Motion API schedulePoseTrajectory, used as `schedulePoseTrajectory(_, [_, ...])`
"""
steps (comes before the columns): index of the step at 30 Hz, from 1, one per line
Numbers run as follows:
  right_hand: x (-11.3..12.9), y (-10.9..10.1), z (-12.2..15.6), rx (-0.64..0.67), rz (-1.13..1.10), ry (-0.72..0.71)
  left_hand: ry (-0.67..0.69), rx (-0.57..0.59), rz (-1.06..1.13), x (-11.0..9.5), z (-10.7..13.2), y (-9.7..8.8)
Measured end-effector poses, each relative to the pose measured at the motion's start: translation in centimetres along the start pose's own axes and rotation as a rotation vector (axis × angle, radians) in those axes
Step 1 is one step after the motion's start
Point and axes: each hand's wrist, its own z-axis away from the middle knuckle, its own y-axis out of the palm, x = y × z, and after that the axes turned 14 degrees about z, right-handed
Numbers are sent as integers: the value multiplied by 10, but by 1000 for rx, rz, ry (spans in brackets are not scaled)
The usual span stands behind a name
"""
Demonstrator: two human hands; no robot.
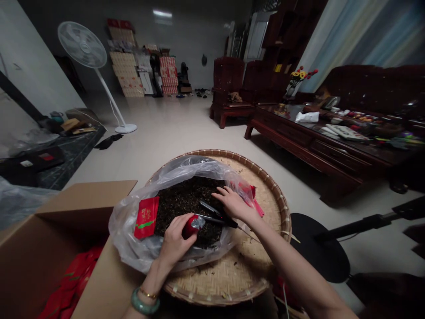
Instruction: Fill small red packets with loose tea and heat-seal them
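Note:
A round woven bamboo tray [262, 186] holds a clear plastic bag [133, 230] full of dark loose tea leaves [186, 199]. My left hand [175, 241] is closed round a small red packet [191, 226] with a silvery open end, over the leaves. My right hand [232, 204] rests on the leaves with fingers bent, gripping black scissors [212, 215] whose blades point at the packet. Another red packet [146, 217] lies flat on the bag's left side. More red packets [254, 199] lie on the tray behind my right hand.
An open cardboard box [49, 239] with red packets inside stands at the left. A dark wooden table [332, 141] with clutter and chairs stand at the right. A standing fan [86, 48] and stacked boxes are at the back. A black stool base [318, 248] sits beside the tray.

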Motion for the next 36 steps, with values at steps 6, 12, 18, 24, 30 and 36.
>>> schedulePoseTrajectory(6, [2,-3,-18,142,245,-116,-48,11,6,1,0,-2])
schedulePoseTrajectory(12, [0,-5,-21,169,308,-179,-56,4,11,2,-2,-5])
schedulePoseTrajectory(18, [-2,-7,-22,182,289,-111,-63,-19,21,3,-1,-7])
schedulePoseTrajectory(24, [-3,-8,-21,199,262,-97,-93,-45,35,4,0,-10])
schedulePoseTrajectory(30, [0,-7,-23,214,225,-49,-113,-41,30,5,3,-11])
schedulePoseTrajectory(36, [-8,-15,-22,158,136,-31,-114,-55,32,5,3,-12])
